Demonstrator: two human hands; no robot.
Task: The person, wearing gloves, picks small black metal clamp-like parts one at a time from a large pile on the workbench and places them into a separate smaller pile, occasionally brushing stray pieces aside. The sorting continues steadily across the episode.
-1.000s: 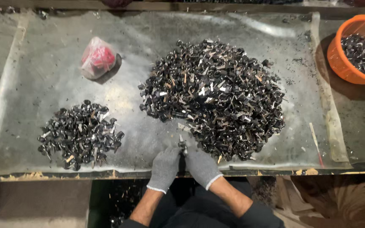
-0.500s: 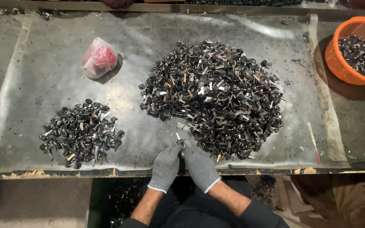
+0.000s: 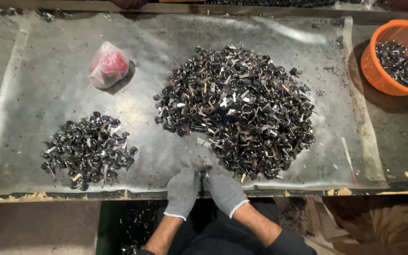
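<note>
Both my hands wear grey knit gloves and meet at the table's near edge. My left hand [image 3: 182, 191] and my right hand [image 3: 225, 190] pinch one small black metal part [image 3: 204, 170] between their fingertips. Just beyond them lies the large heap of small black metal parts [image 3: 236, 108], some with pale tips. A smaller heap of the same parts [image 3: 89, 151] sits to the left of my hands on the dark sheet [image 3: 53, 89] that covers the table.
A clear bag with red contents [image 3: 108, 66] lies at the back left. An orange basket [image 3: 371, 61] with more black parts stands at the right edge. A thin stick [image 3: 348, 153] lies near the sheet's right border. More parts are scattered on the floor below the table.
My hands stay together at the near edge, working the small part between the fingertips. The camera view has shifted slightly; the heaps have not moved.
</note>
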